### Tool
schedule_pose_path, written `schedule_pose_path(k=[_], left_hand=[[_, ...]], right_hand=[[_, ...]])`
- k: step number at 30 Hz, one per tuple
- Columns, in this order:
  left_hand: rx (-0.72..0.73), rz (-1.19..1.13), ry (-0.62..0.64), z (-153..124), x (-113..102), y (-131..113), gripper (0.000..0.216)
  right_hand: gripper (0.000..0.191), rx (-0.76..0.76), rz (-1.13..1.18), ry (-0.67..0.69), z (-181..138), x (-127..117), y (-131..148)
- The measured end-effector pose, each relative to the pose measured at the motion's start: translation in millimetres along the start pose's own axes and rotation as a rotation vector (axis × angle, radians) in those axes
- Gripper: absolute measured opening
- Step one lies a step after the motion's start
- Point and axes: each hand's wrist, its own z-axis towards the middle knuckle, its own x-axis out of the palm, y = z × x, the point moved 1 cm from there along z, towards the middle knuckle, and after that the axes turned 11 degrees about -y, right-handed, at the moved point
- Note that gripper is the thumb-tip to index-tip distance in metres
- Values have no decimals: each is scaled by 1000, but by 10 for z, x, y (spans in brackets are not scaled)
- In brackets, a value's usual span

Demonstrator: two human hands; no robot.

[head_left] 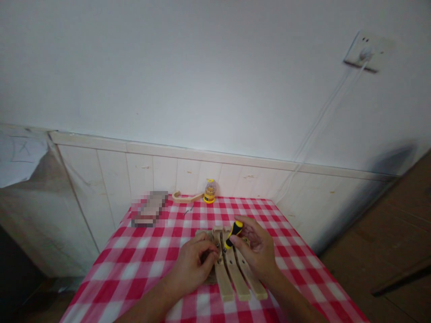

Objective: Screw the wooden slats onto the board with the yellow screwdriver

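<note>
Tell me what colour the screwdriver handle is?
The screwdriver handle is yellow and black, seen in the head view.

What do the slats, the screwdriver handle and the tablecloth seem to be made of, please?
The slats look like pale, matte, uncoated wood, by their even tan colour. The screwdriver handle, in the right hand, is yellow and black, probably plastic with a rubbery grip. The tablecloth is red-and-white check: woven fabric or vinyl, the blur leaves it open.

White wall [202, 67] above pale panelled wainscot [134, 175]; socket [365, 51] with white cable [323, 121]; brown wooden floor [397, 224] right.
</note>
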Motion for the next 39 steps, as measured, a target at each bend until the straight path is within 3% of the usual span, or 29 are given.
schedule_pose_path(k=[5, 19, 39], left_hand=[[11, -27, 52, -27, -10, -9, 19], [24, -35, 49, -25, 22, 28, 18], [22, 15, 61, -23, 29, 60, 21]], right_hand=[[34, 1, -9, 9, -57, 5, -3], [39, -42, -24, 181, -33, -14, 40], [31, -19, -27, 136, -22, 44, 11]])
